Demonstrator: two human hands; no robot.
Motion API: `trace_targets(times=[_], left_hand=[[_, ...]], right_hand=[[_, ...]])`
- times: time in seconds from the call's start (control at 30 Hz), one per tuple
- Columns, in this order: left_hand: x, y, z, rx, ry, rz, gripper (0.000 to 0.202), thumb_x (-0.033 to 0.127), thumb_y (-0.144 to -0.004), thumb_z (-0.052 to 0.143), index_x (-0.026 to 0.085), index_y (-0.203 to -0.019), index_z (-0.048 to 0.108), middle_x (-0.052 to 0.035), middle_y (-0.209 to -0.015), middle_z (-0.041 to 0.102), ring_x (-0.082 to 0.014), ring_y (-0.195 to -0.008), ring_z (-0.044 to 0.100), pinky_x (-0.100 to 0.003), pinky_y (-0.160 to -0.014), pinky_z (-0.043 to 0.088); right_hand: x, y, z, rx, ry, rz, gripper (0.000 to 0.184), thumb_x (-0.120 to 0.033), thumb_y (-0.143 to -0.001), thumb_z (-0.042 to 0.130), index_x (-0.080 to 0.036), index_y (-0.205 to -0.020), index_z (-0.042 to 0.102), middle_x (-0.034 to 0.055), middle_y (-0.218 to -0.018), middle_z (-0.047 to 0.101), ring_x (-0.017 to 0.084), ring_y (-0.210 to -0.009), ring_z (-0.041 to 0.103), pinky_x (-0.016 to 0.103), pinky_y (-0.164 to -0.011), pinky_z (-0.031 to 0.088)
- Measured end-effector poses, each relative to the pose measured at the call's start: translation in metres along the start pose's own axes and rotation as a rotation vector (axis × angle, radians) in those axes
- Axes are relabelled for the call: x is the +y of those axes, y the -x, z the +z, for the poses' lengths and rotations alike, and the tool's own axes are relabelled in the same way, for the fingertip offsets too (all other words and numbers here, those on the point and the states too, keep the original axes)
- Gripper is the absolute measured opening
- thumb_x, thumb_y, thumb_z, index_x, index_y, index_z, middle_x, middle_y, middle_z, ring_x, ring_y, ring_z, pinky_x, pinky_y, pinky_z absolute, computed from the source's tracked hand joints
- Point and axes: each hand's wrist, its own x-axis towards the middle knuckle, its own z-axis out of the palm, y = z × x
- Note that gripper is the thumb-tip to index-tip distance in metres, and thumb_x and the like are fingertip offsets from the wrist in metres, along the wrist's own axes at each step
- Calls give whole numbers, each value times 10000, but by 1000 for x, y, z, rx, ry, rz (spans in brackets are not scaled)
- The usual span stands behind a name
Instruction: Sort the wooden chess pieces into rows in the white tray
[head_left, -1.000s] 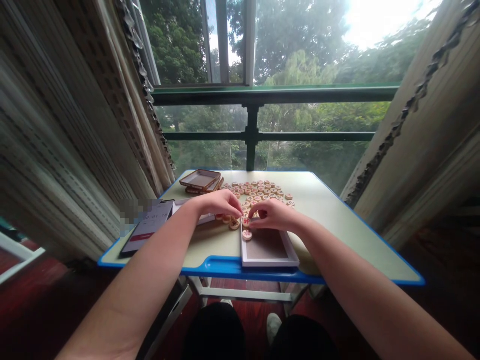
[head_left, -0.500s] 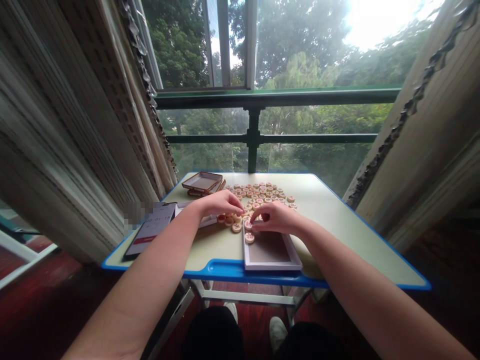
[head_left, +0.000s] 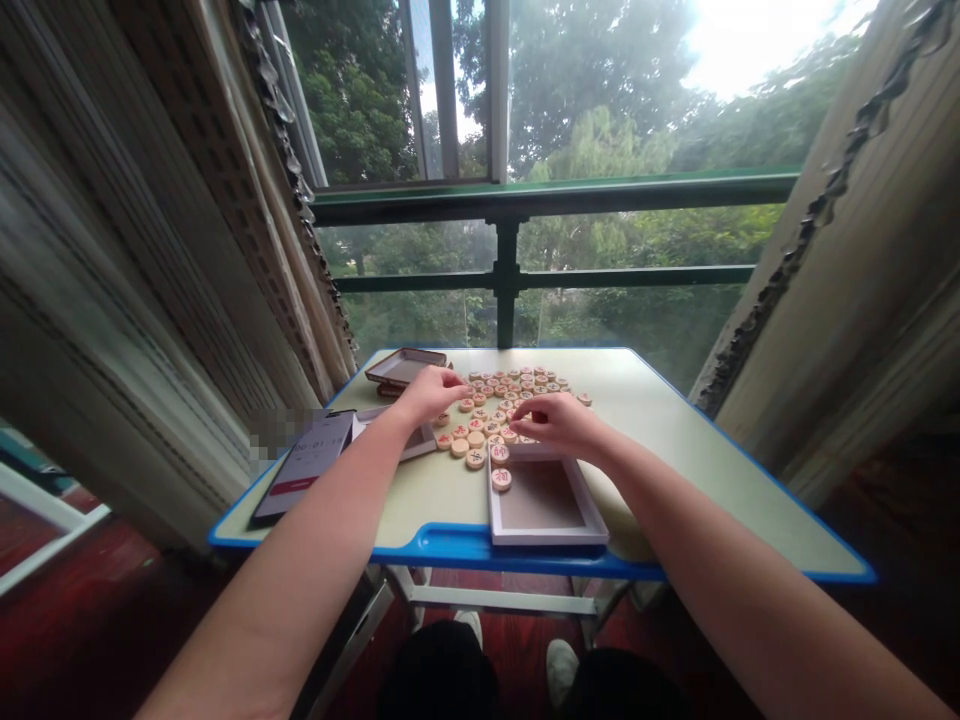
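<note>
Round wooden Chinese chess pieces (head_left: 475,439) with red or dark characters lie spread over the table, mostly face up. My left hand (head_left: 435,392) hovers at the left side of the spread, fingers stretched toward the pieces, nothing visible in them. Above the pieces just behind the shallow white box tray (head_left: 547,536) is my right hand (head_left: 553,420), its fingers loosely bent and apart, no piece showing in them. Inside that tray, two red-lettered pieces line the left wall: one in the far corner (head_left: 499,454), another nearer me (head_left: 502,480).
Brown-rimmed shallow trays (head_left: 407,366) are stacked at the back left. Another white box part (head_left: 420,447) lies under my left forearm, beside a tablet (head_left: 300,470) showing a timer. The pale table (head_left: 697,470) has a blue edge; a window and curtains surround it.
My right hand has let go of the piece in the tray's far corner and moved up and away from it. My left hand has shifted left and farther back over the pieces.
</note>
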Motion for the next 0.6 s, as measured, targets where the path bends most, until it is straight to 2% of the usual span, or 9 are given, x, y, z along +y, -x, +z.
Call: trace_targets(times=[0.17, 0.27, 0.33, 0.43, 0.6], left_hand=[[-1, 1, 3, -145, -69, 46, 270, 319, -669, 624, 138, -847, 714, -68, -822, 706, -184, -735, 609, -264, -660, 456], [-3, 0, 8, -71, -180, 92, 236, 211, -677, 592, 157, -864, 725, -78, -928, 703, -204, -838, 612, -274, -780, 458], [-7, -2, 11, -53, -279, 118, 259, 145, -668, 565, 171, -864, 733, -79, -986, 693, -217, -897, 604, -275, -833, 444], [-10, -4, 13, -94, -370, 149, 286, 118, -666, 538, 176, -858, 741, -85, -991, 691, -227, -894, 604, -284, -841, 442], [-10, -4, 12, -81, -336, 170, 295, 124, -661, 554, 183, -885, 737, -81, -975, 693, -215, -862, 602, -272, -833, 442]], right_hand=[[18, -6, -3, 150, 106, 147, 190, -287, -781, 546, -188, -814, 705, 26, -650, 635, 120, -559, 511, 233, -536, 348], [27, -8, -6, 192, 142, 218, 189, -253, -772, 540, -194, -829, 710, 45, -731, 673, 142, -625, 558, 235, -562, 379], [30, -9, -5, 186, 151, 216, 184, -236, -761, 544, -198, -812, 716, 48, -779, 687, 150, -676, 579, 231, -589, 396], [32, -10, -1, 143, 164, 170, 177, -241, -750, 557, -202, -798, 723, 42, -769, 691, 150, -681, 583, 229, -599, 402], [29, -12, 2, 97, 153, 101, 180, -254, -761, 558, -199, -803, 725, 40, -764, 694, 147, -671, 584, 230, -598, 405]])
